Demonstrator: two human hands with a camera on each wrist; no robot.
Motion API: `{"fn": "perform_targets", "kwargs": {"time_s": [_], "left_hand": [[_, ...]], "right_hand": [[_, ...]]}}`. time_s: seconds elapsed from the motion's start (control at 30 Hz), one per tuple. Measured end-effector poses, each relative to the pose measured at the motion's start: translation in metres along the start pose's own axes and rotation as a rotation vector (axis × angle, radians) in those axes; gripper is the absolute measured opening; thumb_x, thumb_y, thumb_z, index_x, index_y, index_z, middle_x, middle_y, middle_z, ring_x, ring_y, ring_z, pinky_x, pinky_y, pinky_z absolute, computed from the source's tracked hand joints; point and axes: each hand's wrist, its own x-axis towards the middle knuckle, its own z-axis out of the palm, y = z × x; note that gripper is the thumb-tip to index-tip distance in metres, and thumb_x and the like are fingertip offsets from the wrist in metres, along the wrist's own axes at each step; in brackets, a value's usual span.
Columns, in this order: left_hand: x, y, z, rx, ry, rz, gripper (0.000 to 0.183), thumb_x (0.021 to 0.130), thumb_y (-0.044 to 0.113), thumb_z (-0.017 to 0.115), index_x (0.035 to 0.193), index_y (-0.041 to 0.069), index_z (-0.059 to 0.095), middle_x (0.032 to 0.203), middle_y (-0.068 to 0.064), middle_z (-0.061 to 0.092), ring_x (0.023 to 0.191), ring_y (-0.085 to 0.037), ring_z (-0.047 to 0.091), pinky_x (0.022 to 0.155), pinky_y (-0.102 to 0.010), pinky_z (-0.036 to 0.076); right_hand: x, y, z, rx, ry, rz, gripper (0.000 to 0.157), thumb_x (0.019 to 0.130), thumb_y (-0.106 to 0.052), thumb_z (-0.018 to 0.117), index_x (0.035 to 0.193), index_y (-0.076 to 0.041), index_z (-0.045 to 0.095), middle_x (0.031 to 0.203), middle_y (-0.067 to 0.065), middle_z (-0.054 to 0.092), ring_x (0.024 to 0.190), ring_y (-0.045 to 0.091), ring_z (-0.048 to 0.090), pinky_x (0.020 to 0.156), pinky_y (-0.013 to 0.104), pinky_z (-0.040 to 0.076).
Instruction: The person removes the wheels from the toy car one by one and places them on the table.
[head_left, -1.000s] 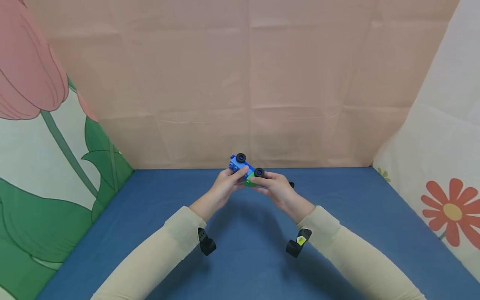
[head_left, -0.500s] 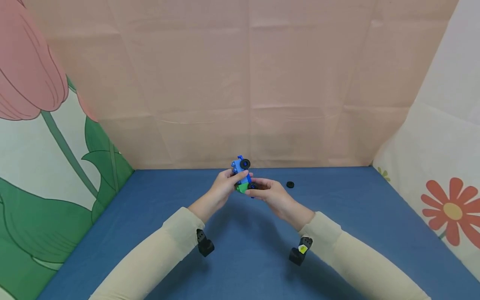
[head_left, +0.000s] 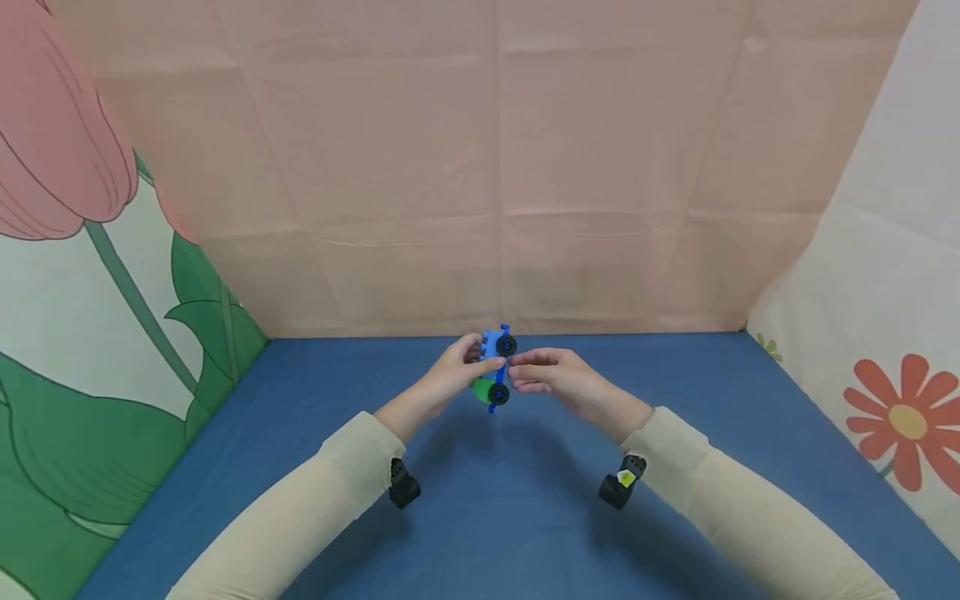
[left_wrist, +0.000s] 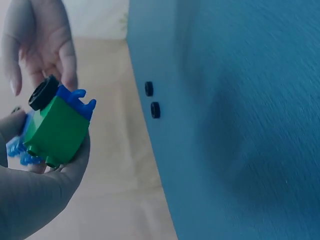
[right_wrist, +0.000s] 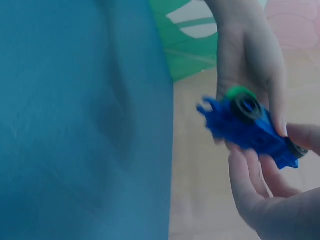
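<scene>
A small toy car [head_left: 491, 342] of blue and green blocks stands tilted on end above the table, its black wheels facing right. My left hand [head_left: 442, 379] grips it, the thumb across its side. The left wrist view shows the green block [left_wrist: 57, 131] and one black wheel [left_wrist: 44, 93] close up. Beside the wheels is my right hand [head_left: 573, 385], fingers fairly straight and grasping nothing visible. In the right wrist view its fingers [right_wrist: 242, 175] are close to the car's blue underside [right_wrist: 250, 132]; whether they touch it I cannot tell.
Two loose black tyres [left_wrist: 149, 89] lie on the blue table [head_left: 495, 533], seen in the left wrist view. A beige cloth backdrop [head_left: 495, 167] hangs at the back, with flower-printed panels [head_left: 907, 423] on both sides.
The toy car has turned more upright in my left hand and shifted slightly right. My right hand has released its end and drawn right, now covering the tyre seen on the table earlier.
</scene>
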Motion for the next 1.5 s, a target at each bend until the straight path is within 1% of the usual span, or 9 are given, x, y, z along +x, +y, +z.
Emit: {"fn": "perform_targets", "kwargs": {"time_s": [0.1,0.23,0.4,0.53,0.7,0.97,1.23,1.4,1.5], "left_hand": [[0.0,0.0,-0.001,0.067,-0.066,0.018,0.055,0.095,0.035,0.062,0.14,0.01,0.043,0.135,-0.015,0.052,0.124,-0.03,0.05,0.106,-0.051,0.039],[-0.001,-0.002,-0.002,0.111,-0.148,0.039,0.054,0.096,0.037,0.059,0.14,0.011,0.042,0.133,-0.014,0.054,0.122,-0.029,0.053,0.103,-0.049,0.041],[-0.002,-0.003,-0.003,0.166,-0.199,0.069,0.045,0.098,0.039,0.056,0.133,0.013,0.047,0.123,-0.012,0.06,0.109,-0.025,0.059,0.092,-0.042,0.048],[-0.003,-0.002,-0.003,0.232,-0.191,0.074,0.043,0.097,0.043,0.056,0.129,0.015,0.05,0.116,-0.01,0.062,0.101,-0.021,0.061,0.085,-0.038,0.05],[-0.002,-0.004,-0.002,0.22,-0.203,0.071,0.043,0.098,0.041,0.056,0.129,0.013,0.05,0.108,-0.009,0.066,0.091,-0.018,0.067,0.08,-0.036,0.053],[-0.001,-0.006,0.003,0.291,-0.148,0.045,0.046,0.098,0.044,0.054,0.129,0.011,0.05,0.108,-0.01,0.064,0.089,-0.019,0.064,0.073,-0.033,0.051],[0.001,-0.009,0.005,0.297,-0.145,0.035,0.046,0.098,0.044,0.053,0.13,0.011,0.049,0.111,-0.01,0.061,0.093,-0.021,0.061,0.075,-0.035,0.049],[0.001,-0.012,0.006,0.312,-0.13,0.039,0.046,0.099,0.043,0.053,0.133,0.012,0.049,0.117,-0.01,0.061,0.098,-0.021,0.061,0.08,-0.038,0.049],[0.002,-0.014,0.007,0.312,-0.122,0.041,0.044,0.099,0.041,0.053,0.131,0.012,0.049,0.117,-0.01,0.06,0.098,-0.022,0.06,0.08,-0.037,0.048]], "right_hand": [[0.001,-0.005,-0.007,-0.044,-0.054,-0.013,0.04,0.096,-0.016,0.061,0.129,0.006,0.051,0.111,0.012,0.068,0.106,0.029,0.066,0.094,0.035,0.052],[0.003,-0.007,-0.013,-0.084,-0.109,-0.027,0.037,0.097,-0.019,0.061,0.122,0.008,0.055,0.098,0.007,0.071,0.093,0.023,0.069,0.088,0.033,0.054],[0.006,-0.003,-0.017,-0.174,-0.122,-0.059,0.036,0.095,-0.027,0.063,0.109,0.006,0.063,0.091,0.006,0.072,0.082,0.017,0.069,0.082,0.033,0.056],[0.008,0.003,-0.018,-0.218,-0.112,-0.091,0.033,0.094,-0.031,0.065,0.096,0.002,0.064,0.088,0.007,0.073,0.08,0.019,0.07,0.078,0.034,0.058],[0.008,0.006,-0.015,-0.258,-0.055,-0.123,0.033,0.093,-0.031,0.066,0.085,0.001,0.06,0.085,0.007,0.074,0.077,0.02,0.07,0.074,0.035,0.058],[0.007,0.01,-0.008,-0.315,0.061,-0.167,0.03,0.091,-0.03,0.068,0.085,-0.001,0.067,0.087,0.016,0.074,0.077,0.022,0.07,0.072,0.033,0.058],[0.006,0.012,-0.004,-0.381,0.1,-0.226,0.028,0.091,-0.028,0.068,0.089,0.0,0.071,0.081,0.01,0.074,0.072,0.016,0.069,0.07,0.031,0.057],[0.007,0.012,-0.002,-0.409,0.12,-0.217,0.023,0.092,-0.025,0.068,0.089,-0.003,0.073,0.084,0.016,0.073,0.071,0.015,0.069,0.069,0.031,0.058],[0.008,0.011,-0.001,-0.467,0.142,-0.218,0.021,0.091,-0.025,0.069,0.087,-0.005,0.074,0.081,0.013,0.074,0.068,0.013,0.068,0.068,0.03,0.057]]}}
